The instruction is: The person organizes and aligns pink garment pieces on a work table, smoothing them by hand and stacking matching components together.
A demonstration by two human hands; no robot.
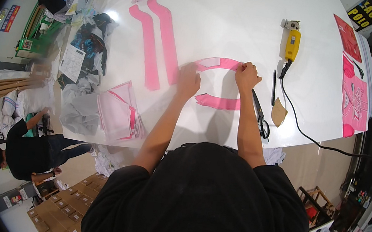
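Black clothing fills the foreground, 2 bare forearms reaching out over the white table. First past the edge, a lower pink strip lies flat between the arms, touched by neither hand. Just beyond it, here's the action: the right hand has thumb and fingertips pinched on the right end of a curved pink strip, and the left hand, blurred, sits at the strip's pale left end, its grip impossible to call. Looks like a straightening or lining-up step; the next move would call for both ends controlled and the curve kept flat. Right of the right hand, black scissors; farther out, a yellow electric cutter, and away to the left 2 long pink strips.
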